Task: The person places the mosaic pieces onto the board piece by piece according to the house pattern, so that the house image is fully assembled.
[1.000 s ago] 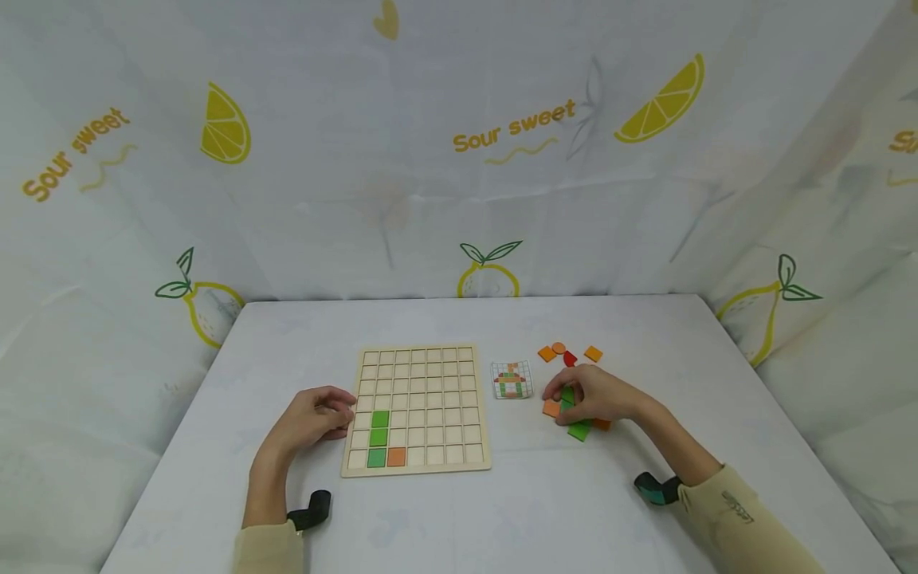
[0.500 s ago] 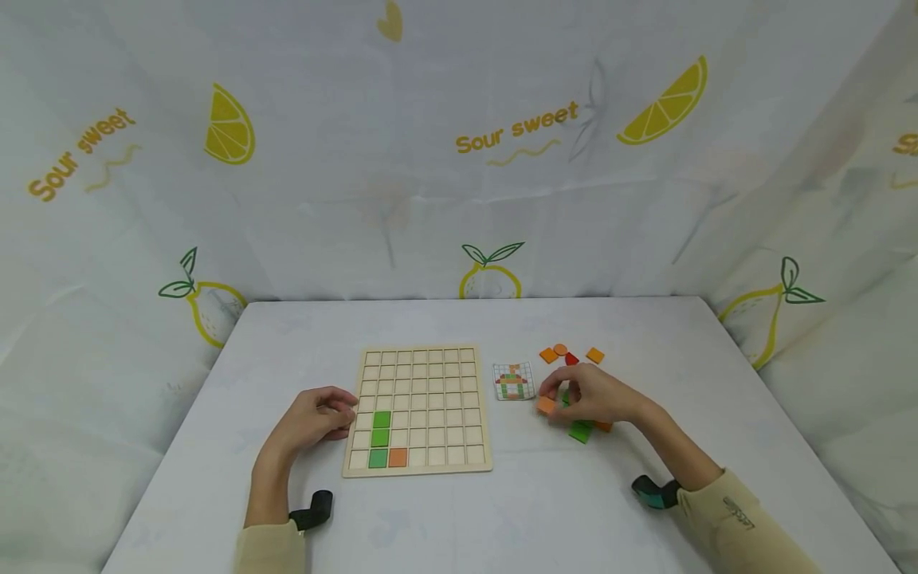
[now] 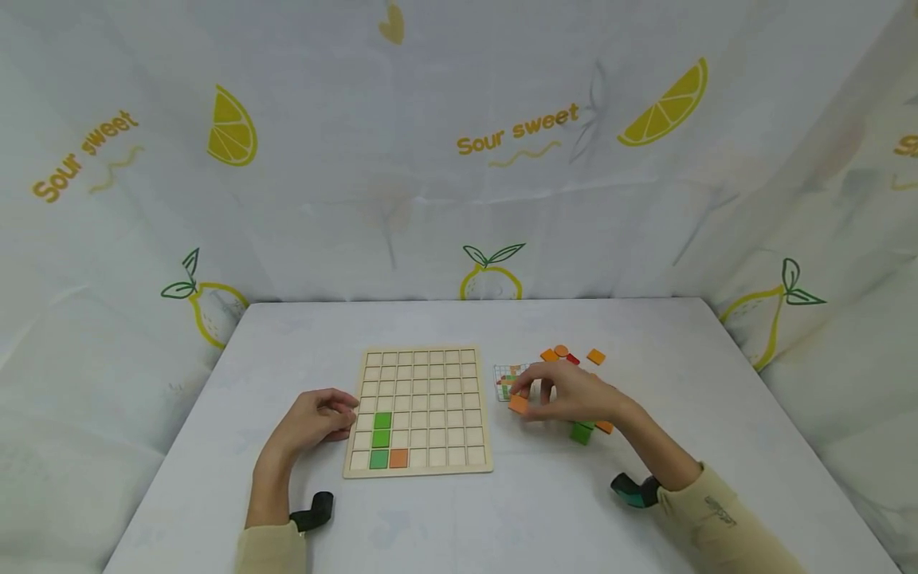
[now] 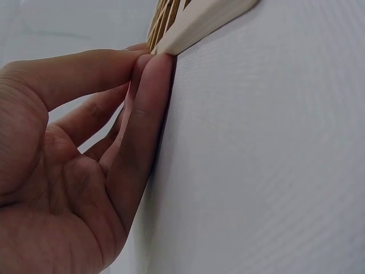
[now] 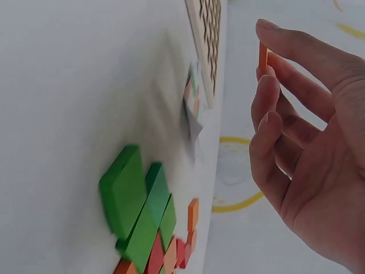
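My right hand (image 3: 570,392) pinches an orange square tile (image 3: 518,404) between thumb and fingertips. It is held above the table, in front of the small pattern card (image 3: 505,381), which the hand partly covers. In the right wrist view the tile (image 5: 263,56) appears edge-on, clear of the table. My left hand (image 3: 315,418) is at the left rim of the wooden grid board (image 3: 419,474); in the left wrist view its thumb and fingertips meet on the board's edge (image 4: 208,23). Green tiles (image 3: 381,438) and one orange tile (image 3: 398,458) sit in cells at the board's lower left.
Right of the card lies a loose pile of green tiles (image 5: 128,191), with red and orange ones, partly hidden by my right hand in the head view. Farther back are an orange round tile (image 3: 561,351) and an orange square (image 3: 596,356). A printed cloth (image 3: 358,159) hangs behind the table.
My right hand has picked the orange square tile from the pile and carried it left, towards the board, now covering part of the card. My left hand has stayed at the board's edge.
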A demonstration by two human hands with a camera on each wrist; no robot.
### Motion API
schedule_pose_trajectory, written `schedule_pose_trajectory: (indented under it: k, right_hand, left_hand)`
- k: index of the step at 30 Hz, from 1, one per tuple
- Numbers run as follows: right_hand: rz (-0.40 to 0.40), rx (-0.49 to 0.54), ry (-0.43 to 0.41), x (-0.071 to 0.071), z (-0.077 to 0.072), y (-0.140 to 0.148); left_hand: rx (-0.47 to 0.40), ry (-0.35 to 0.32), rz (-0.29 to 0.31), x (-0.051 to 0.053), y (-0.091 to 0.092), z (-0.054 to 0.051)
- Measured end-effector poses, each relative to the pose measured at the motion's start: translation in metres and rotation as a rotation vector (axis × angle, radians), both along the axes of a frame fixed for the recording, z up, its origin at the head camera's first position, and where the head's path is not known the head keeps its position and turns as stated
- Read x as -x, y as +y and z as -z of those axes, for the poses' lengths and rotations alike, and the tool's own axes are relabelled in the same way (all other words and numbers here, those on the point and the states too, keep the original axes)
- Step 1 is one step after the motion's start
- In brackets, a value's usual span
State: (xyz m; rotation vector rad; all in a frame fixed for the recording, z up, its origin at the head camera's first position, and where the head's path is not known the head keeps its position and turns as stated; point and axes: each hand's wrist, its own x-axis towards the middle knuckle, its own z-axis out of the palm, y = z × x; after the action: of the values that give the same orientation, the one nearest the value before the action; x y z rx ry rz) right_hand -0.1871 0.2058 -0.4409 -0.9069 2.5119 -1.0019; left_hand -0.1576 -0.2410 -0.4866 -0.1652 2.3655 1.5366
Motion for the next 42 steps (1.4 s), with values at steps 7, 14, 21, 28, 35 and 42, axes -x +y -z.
schedule_pose_trajectory:
  k: [7, 14, 21, 28, 35, 42]
  right_hand:
    - [-0.035, 0.036, -0.007, -0.001, -0.005, -0.022]
    - [-0.083, 0.038, 0.011, -0.002, -0.008, -0.05]
    - [-0.137, 0.002, 0.008, -0.006, -0.006, -0.077]
    - [-0.2, 0.007, 0.008, -0.009, 0.001, -0.1]
    - [-0.246, 0.001, -0.031, -0.009, 0.011, -0.121]
    - [-0.271, -0.004, -0.065, -0.011, 0.018, -0.136]
  left_hand:
    - [-0.017, -0.01, 0.0, 0.0, -0.002, 0.002]
    - [-0.018, -0.021, -0.007, 0.0, -0.001, 0.002]
    - [-0.006, -0.019, -0.01, 0.001, -0.001, 0.003]
    - [-0.011, -0.025, -0.01, 0.001, -0.001, 0.001]
    - [-0.015, -0.012, 0.006, 0.0, -0.001, 0.0]
    - [-0.007, -0.006, 0.018, 0.001, -0.003, 0.001]
